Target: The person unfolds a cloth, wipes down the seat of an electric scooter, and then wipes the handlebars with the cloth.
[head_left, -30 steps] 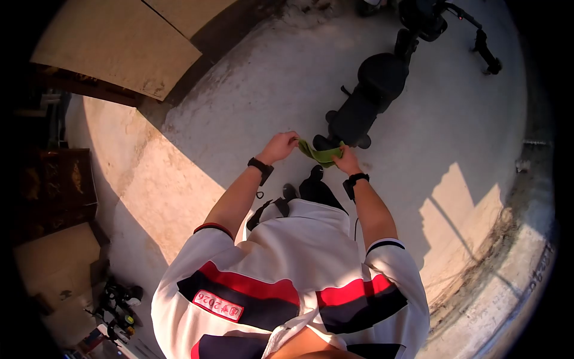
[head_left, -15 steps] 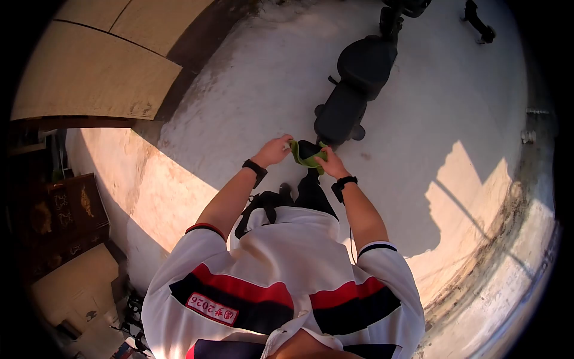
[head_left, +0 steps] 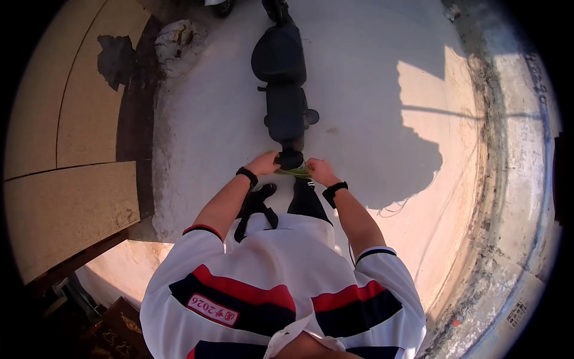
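Note:
A strip of green cloth is stretched between my two hands, just behind the rear end of a black two-wheeled scooter. My left hand is closed on the cloth's left end, and my right hand pinches its right end. Between the hands, a rounded black part at the scooter's tail sits against the cloth. Whether the cloth touches that part or only lies behind it, I cannot tell. Each wrist wears a black band.
Tan boards stand along the left, with a stone lump beside them. On the right a rough wall runs along the pale ground. Part of another vehicle shows at the top edge. A dark carved piece lies lower left.
My view has turned, so the scooter now lies straight ahead. The cloth hung looped and open before; now it is a thin, stretched strip, lower and nearer the scooter's tail.

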Tool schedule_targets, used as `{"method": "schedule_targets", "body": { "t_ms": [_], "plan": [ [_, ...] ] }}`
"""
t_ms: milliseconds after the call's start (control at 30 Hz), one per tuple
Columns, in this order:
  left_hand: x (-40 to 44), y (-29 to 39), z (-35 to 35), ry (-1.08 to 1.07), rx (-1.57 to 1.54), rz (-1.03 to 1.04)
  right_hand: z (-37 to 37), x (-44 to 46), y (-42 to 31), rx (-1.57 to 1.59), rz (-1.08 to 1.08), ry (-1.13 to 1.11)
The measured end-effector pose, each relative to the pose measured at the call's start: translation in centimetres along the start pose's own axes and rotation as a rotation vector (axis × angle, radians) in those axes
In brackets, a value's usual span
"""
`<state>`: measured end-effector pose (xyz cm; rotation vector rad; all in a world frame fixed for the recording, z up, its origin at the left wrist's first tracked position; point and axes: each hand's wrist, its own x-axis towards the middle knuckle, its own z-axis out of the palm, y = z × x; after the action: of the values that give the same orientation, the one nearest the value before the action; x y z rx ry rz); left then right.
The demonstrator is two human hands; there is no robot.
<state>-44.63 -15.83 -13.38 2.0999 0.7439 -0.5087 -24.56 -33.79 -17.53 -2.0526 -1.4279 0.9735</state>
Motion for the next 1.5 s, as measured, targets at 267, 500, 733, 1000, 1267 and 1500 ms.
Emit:
{"method": "schedule_targets", "body": {
  "t_ms": [267, 500, 733, 1000, 1267, 1500],
  "plan": [
    [1.8, -3.1, -1.1, -0.122, 0.155, 0.216, 6.0, -9.5, -3.6, 0.266, 0.445, 0.353],
    [0.8, -2.1, -1.6, -0.209, 0.173, 0.388, 6.2, -14.4, -8.1, 0.345, 0.566, 0.653],
    [-2.9, 5.5, -0.9, -0.099, 0.139, 0.576, 9.8, -23.1, -8.7, 0.333, 0.644, 0.929],
    [-8.7, 17.1, 10.2, -0.334, 0.067, 0.907, 22.8, -40.1, -15.1, 0.314, 1.249, 1.377],
    [-29.9, 23.4, 29.2, -0.79, 0.078, 1.372, 41.2, -56.9, -29.0, 0.389, 1.696, 1.876],
    [-47.4, 21.8, 42.5, -1.091, 0.098, 1.627, 55.5, -63.1, -41.6, 0.323, 1.991, 2.202]
  ]
}}
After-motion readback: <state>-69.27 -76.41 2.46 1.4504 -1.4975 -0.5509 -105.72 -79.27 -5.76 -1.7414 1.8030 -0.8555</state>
